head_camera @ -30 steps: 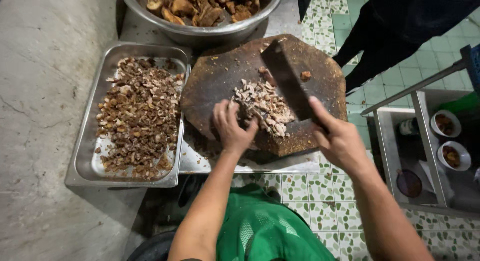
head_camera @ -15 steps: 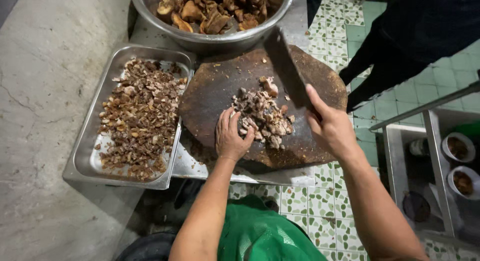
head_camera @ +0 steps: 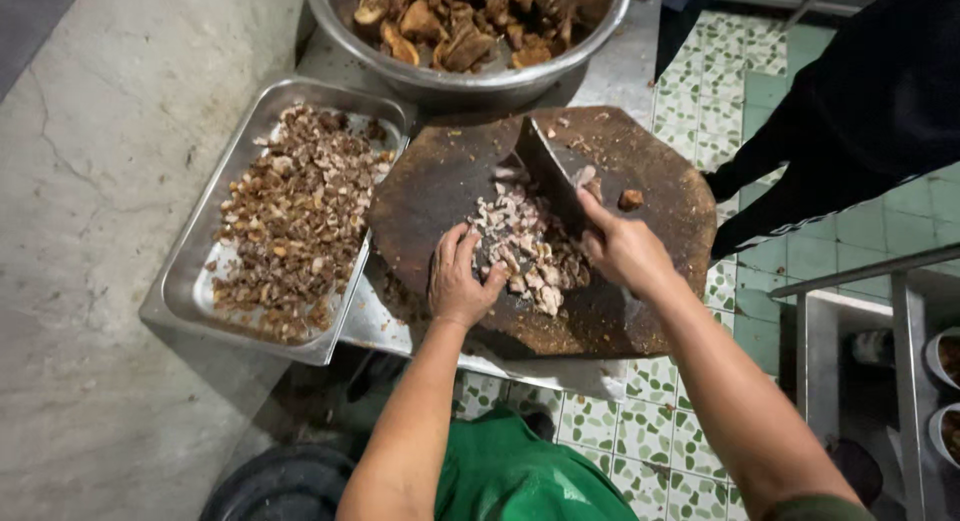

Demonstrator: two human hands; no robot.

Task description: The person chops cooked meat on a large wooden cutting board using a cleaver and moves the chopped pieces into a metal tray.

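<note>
A dark round wooden chopping block carries a pile of chopped meat pieces. My right hand grips the handle of a broad cleaver, whose blade rests down in the far side of the pile. My left hand lies on the block at the pile's near left edge, fingers curled against the pieces. Left of the block stands a steel tray filled with finely chopped brown bits. Above it sits a large steel bowl of whole cooked chunks.
A person in dark clothes stands at the upper right on green patterned floor tiles. A metal rack with small bowls is at the right edge. A dark round bin sits below; grey concrete floor lies left.
The cleaver has come down from a raised position into the pile, and my right hand dropped with it. My left hand stays at the pile's edge, shifting slightly.
</note>
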